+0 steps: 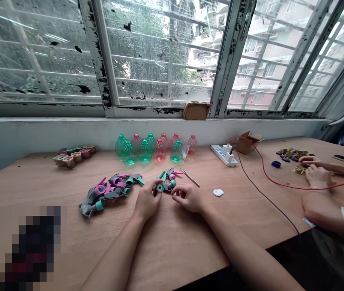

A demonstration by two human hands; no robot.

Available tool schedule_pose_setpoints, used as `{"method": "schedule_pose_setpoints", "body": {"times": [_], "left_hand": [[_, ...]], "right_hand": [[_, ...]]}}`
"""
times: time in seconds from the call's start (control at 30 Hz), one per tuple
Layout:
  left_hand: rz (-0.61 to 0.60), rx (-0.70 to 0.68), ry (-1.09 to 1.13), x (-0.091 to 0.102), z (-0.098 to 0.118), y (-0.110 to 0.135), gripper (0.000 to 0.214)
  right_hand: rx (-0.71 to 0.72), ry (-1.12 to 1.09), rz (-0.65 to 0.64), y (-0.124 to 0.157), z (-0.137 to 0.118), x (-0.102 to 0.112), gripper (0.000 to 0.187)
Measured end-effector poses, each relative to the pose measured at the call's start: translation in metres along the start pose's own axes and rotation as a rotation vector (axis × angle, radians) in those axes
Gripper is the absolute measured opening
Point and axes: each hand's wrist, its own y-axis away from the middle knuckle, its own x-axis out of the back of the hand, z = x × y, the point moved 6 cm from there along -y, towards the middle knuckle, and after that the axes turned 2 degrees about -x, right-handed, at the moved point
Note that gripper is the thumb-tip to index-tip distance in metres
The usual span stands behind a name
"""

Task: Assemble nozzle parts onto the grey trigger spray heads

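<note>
My left hand [147, 200] is closed on a grey spray-nozzle part with a teal ring [160, 187], held just above the wooden table [172, 242]. My right hand [187, 197] sits beside it with fingers curled in a pinch; what it holds is too small to name. A few more nozzle parts [169, 177] lie just behind both hands. A pile of grey, teal and pink spray nozzles [110, 190] lies left of my left hand.
Green and pink small bottles [155, 148] stand by the wall. Small tubs [74, 155] sit far left. Metal tweezers [190, 177], a white disc [218, 192], a power strip [224, 154] with red and black cables. Another person's hands [314, 169] work on gold pieces at right.
</note>
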Motion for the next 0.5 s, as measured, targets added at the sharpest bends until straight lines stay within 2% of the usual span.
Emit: {"method": "schedule_pose_setpoints", "body": {"times": [0.2, 0.5], "left_hand": [[0.069, -0.023, -0.153, 0.000, -0.015, -0.008, 0.037], [-0.008, -0.031, -0.084, -0.017, -0.026, -0.015, 0.055]], "right_hand": [[-0.043, -0.002, -0.064, 0.000, 0.006, -0.009, 0.009], [-0.066, -0.018, -0.074, -0.002, 0.012, -0.009, 0.010]]}}
